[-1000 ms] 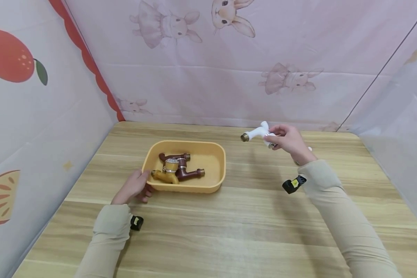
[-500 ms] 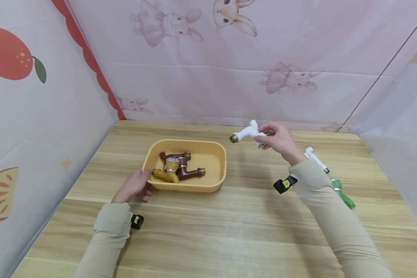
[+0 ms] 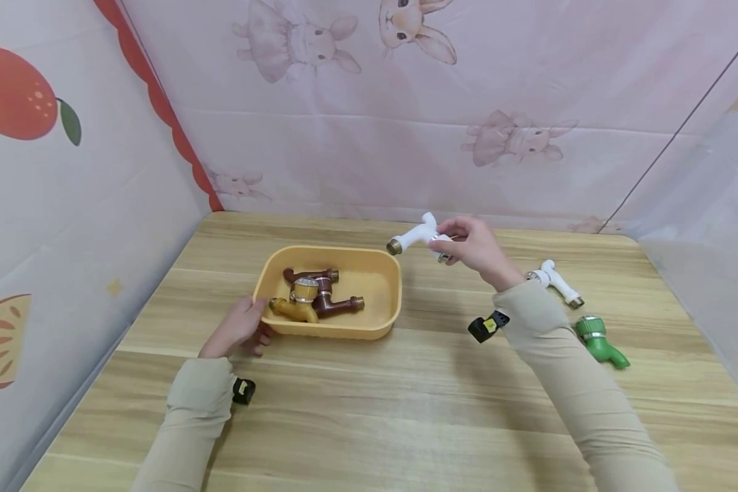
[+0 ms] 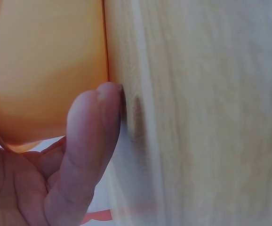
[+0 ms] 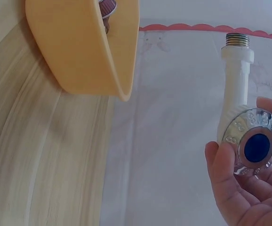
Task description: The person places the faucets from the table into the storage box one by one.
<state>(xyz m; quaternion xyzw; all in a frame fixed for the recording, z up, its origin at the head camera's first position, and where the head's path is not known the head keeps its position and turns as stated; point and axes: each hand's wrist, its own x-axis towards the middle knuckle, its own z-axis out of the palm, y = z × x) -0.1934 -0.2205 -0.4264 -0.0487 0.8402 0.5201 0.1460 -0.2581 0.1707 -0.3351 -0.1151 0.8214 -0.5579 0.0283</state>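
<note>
White faucet (image 3: 419, 234) pinched in my right hand (image 3: 475, 250) above worktop (image 3: 369, 417), towards back edge; my left hand (image 3: 238, 328) gripping yellow basin (image 3: 338, 332).

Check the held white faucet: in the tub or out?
Out. The right hand holds the white faucet in the air; the right wrist view shows a gap between it and the yellow tub.

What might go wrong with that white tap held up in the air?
The right hand grips the white tap around its handle, so the rest might tilt or twist loose. If lowered into the yellow basin, it could knock a brown tap or the mustard-yellow tap lying there.
</note>
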